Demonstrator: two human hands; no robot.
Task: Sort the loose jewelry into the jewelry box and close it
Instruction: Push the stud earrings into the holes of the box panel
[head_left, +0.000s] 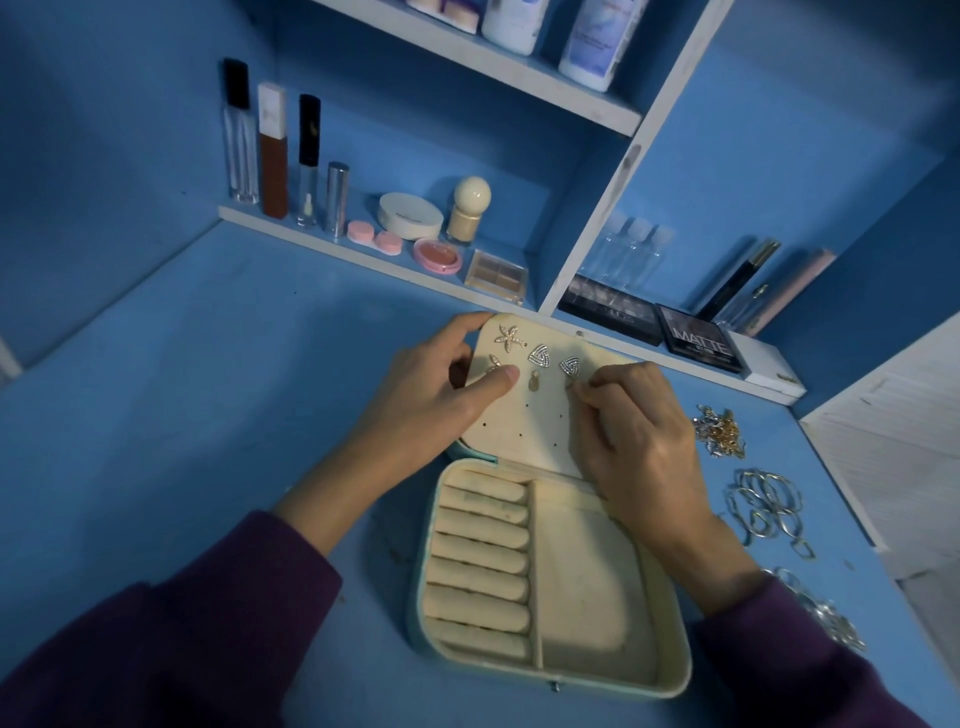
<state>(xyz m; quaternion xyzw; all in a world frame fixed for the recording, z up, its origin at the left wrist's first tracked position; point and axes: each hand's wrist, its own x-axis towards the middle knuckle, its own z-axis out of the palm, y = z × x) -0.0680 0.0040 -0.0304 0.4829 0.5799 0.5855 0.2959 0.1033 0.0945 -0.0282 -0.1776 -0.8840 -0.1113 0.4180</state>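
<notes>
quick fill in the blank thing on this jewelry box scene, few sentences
The jewelry box lies ___ on the table. Loose bangles lie to its ___. Beside the starfish earring are pinned ___ triangular earrings. The left hand grips the lid; the right hand pinches a small ___ against it.
Missing: open, right, two, earring.

Beyond L hand (431, 395), up-left, a shelf row: clear bottle w/ black cap (239, 130), red-brown lip tube (272, 156), gloss tube (308, 161), silver lipstick (336, 200), pink lens case (374, 237), white compact (410, 214), ball-top bottle (467, 210), pink blush (438, 254), small palette (496, 277). Beyond R hand (644, 441): clear bottles (631, 249), dark palette (610, 309), MATTE palette (698, 338), white box (769, 369), black tube (737, 283) & pink tube (789, 291), both leaning. Higher shelf, above both hands: lotion bottles (602, 41). Blue tabletop (156, 415) spreads left of L hand.
</notes>
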